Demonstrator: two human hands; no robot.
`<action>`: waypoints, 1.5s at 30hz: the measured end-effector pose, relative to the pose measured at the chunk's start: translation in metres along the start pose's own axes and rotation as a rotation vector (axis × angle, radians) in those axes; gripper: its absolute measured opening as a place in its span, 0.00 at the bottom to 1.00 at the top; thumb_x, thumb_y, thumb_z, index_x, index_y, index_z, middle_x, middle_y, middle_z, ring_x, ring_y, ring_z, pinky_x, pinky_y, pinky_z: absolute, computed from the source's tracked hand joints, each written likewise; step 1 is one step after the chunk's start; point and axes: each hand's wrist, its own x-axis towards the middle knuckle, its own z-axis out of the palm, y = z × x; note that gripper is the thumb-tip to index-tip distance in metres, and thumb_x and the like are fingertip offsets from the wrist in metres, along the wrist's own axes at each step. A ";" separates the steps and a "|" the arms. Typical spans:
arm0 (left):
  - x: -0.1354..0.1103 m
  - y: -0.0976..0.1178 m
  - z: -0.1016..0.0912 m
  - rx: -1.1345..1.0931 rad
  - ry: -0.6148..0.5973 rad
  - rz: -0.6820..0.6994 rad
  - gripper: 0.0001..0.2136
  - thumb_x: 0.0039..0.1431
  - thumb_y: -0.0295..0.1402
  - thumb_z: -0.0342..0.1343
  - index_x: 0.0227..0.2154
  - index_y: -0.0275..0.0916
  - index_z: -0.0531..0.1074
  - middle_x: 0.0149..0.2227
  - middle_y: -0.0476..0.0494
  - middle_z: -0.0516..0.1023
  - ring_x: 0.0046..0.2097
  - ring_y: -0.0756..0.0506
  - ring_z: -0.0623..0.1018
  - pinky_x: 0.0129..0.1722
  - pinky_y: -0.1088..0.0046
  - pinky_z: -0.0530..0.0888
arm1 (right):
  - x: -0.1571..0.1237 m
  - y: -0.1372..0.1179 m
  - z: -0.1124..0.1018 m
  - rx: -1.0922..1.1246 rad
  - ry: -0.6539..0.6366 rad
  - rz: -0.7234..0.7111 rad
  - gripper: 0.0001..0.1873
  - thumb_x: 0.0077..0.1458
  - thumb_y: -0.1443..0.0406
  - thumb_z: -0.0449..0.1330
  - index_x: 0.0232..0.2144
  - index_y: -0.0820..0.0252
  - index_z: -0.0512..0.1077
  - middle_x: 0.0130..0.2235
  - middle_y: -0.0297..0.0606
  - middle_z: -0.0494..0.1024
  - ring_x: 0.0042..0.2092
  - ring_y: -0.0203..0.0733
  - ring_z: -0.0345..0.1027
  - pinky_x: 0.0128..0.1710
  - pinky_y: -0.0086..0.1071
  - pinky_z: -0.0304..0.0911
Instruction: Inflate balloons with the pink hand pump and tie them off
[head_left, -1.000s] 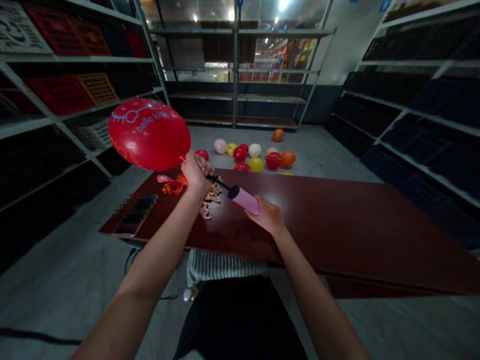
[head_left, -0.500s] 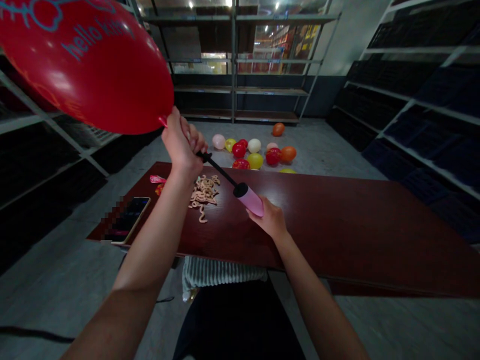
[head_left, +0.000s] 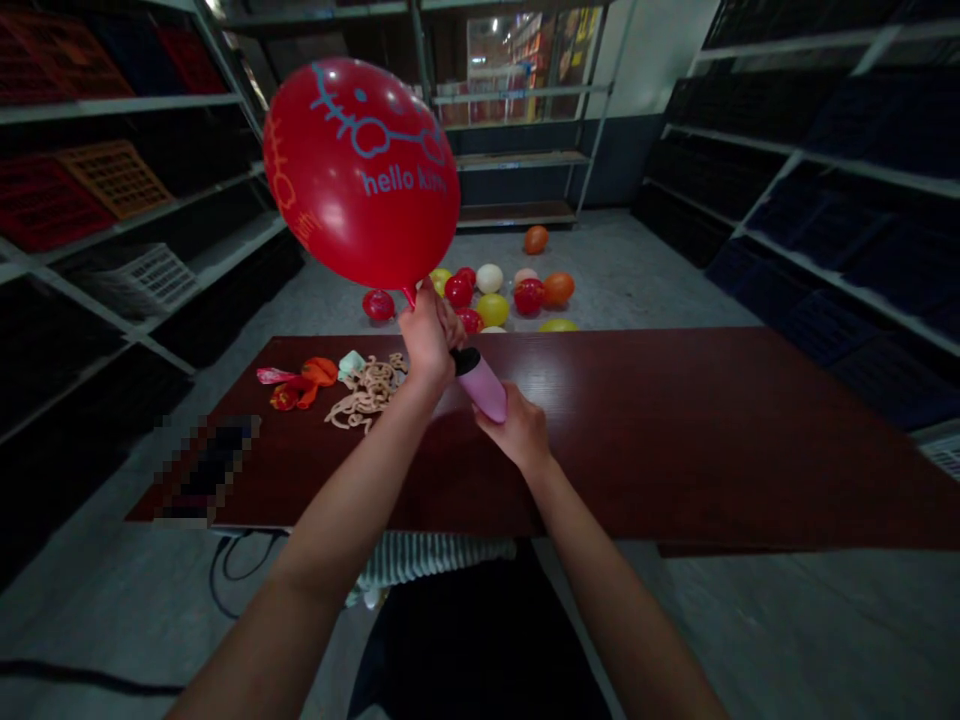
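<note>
A large red balloon [head_left: 367, 230] with printed lettering bulges above my left hand [head_left: 429, 335]. That hand is closed round the balloon's neck and the front end of a hand pump, whose nozzle is hidden. My right hand [head_left: 517, 425] wraps the pink barrel of the balloon pump [head_left: 481, 385], a little lower and to the right. The pump's black rod is pushed in, with its black cap close against my left fist. Left of my hands on the table, tan curly strands [head_left: 367, 390] lie in a heap beside limp orange and red balloons [head_left: 306, 382].
The dark red-brown table [head_left: 675, 430] spans the front. A blurred-out phone-like object [head_left: 214, 465] lies at its left end. Several inflated balloons [head_left: 493, 309] rest on the floor behind. Shelves with crates [head_left: 120, 190] stand left and right, and a cable [head_left: 90, 675] runs along the floor.
My hands have come together, sliding the pump's black rod into the barrel. The balloon has swung right and now shows whole. The view has shifted left.
</note>
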 end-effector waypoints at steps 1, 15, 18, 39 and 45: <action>-0.001 0.003 -0.003 -0.010 0.003 -0.006 0.27 0.72 0.39 0.50 0.16 0.41 0.50 0.11 0.57 0.48 0.11 0.54 0.51 0.12 0.76 0.49 | 0.000 0.000 0.000 -0.003 0.002 -0.011 0.24 0.57 0.52 0.62 0.51 0.59 0.70 0.39 0.44 0.84 0.38 0.51 0.80 0.35 0.36 0.68; 0.002 0.074 -0.082 -0.164 0.167 0.072 0.24 0.71 0.35 0.47 0.18 0.41 0.48 0.11 0.57 0.48 0.12 0.54 0.51 0.13 0.76 0.51 | -0.004 -0.009 0.002 -0.042 -0.072 -0.285 0.23 0.57 0.54 0.65 0.50 0.60 0.71 0.42 0.43 0.83 0.40 0.46 0.80 0.37 0.33 0.67; 0.004 0.099 -0.094 -0.169 0.184 0.089 0.24 0.70 0.35 0.47 0.18 0.40 0.47 0.12 0.57 0.49 0.12 0.54 0.51 0.14 0.76 0.52 | -0.004 -0.011 0.000 -0.057 -0.057 -0.320 0.22 0.56 0.54 0.66 0.48 0.60 0.72 0.40 0.42 0.83 0.39 0.47 0.79 0.36 0.33 0.67; 0.022 0.065 0.001 -0.052 -0.114 0.111 0.27 0.72 0.48 0.49 0.20 0.41 0.49 0.14 0.57 0.44 0.13 0.55 0.47 0.15 0.73 0.46 | -0.002 0.003 0.003 0.020 0.077 -0.088 0.23 0.57 0.52 0.62 0.48 0.61 0.70 0.38 0.44 0.83 0.34 0.49 0.79 0.33 0.36 0.69; 0.008 -0.001 -0.007 -0.037 -0.064 -0.051 0.26 0.71 0.43 0.51 0.18 0.41 0.50 0.12 0.57 0.46 0.11 0.55 0.50 0.13 0.75 0.48 | -0.001 0.001 0.002 -0.008 0.025 -0.005 0.22 0.56 0.54 0.62 0.48 0.59 0.70 0.37 0.43 0.83 0.36 0.50 0.80 0.33 0.35 0.67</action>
